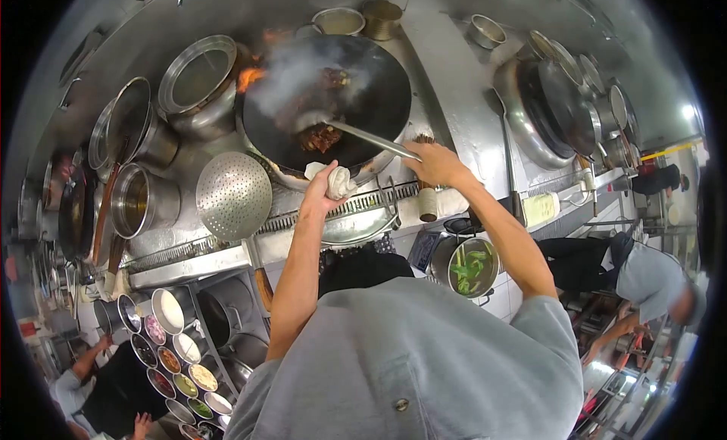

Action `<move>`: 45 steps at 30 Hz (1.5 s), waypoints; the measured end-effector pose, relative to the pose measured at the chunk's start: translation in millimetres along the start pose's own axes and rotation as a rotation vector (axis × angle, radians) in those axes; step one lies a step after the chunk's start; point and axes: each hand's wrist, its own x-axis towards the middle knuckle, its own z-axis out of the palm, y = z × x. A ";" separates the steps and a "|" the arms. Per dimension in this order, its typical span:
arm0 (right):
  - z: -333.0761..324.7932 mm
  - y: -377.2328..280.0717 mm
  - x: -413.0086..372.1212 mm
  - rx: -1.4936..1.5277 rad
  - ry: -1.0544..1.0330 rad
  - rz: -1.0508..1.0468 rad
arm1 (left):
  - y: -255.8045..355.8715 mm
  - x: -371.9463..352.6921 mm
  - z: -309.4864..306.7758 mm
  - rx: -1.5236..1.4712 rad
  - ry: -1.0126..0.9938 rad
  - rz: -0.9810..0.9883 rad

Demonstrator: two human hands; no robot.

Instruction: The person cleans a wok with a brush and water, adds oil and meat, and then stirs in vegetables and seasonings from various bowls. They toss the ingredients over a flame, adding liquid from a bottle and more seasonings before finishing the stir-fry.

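Observation:
A large dark wok (371, 76) sits on the burner with smoke over it and flames (250, 78) at its left edge. Browned pieces of food (322, 139) lie in it. My right hand (438, 166) is closed round the handle of a metal ladle (371, 139), whose bowl rests among the food. At the wok's near rim my left hand (326, 190) is closed on a bunched white cloth (341, 182). The cloth lies against the rim; whether it wraps a wok handle is hidden.
A perforated skimmer (234, 195) lies left of the wok, near a pot of oil (136, 205). Bowls of ingredients (168, 311) stand lower left. A pot with green vegetables (471, 269) is at my right. Another wok (530, 110) stands right. Co-workers (651, 277) stand at both sides.

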 end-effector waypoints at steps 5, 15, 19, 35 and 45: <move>-20.9 -2.1 -47.4 -0.060 0.085 0.150 | -30.5 -9.2 -16.0 -0.238 -0.301 0.141; -115.3 7.0 -90.5 0.046 -0.271 0.037 | -79.0 -41.6 -39.7 -0.340 -0.214 0.047; -88.7 9.9 -57.4 0.054 -0.330 0.014 | -41.4 -6.1 -28.4 -0.290 -0.375 0.090; 88.2 -18.1 -138.4 0.370 0.403 0.180 | -23.6 -15.1 -4.4 -0.212 -0.256 0.220; 91.9 -32.4 -173.3 0.834 0.433 0.408 | -52.0 -25.1 -34.5 -0.255 -0.468 0.072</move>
